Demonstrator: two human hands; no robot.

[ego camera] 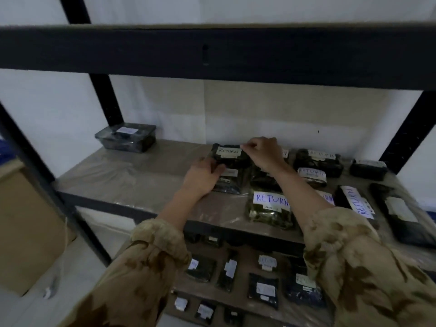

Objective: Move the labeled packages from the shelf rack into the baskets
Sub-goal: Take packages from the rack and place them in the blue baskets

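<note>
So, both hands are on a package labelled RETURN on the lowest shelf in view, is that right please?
Not the shelf: the head view shows the left hand and right hand on the RETURN package, but it lies on the plastic-covered shelf above the lowest one.

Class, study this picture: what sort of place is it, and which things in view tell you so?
Probably a storeroom or parcel-returns area: a dark metal shelf rack, many wrapped packages with handwritten RETURN labels, and a cardboard box beside it.
</note>
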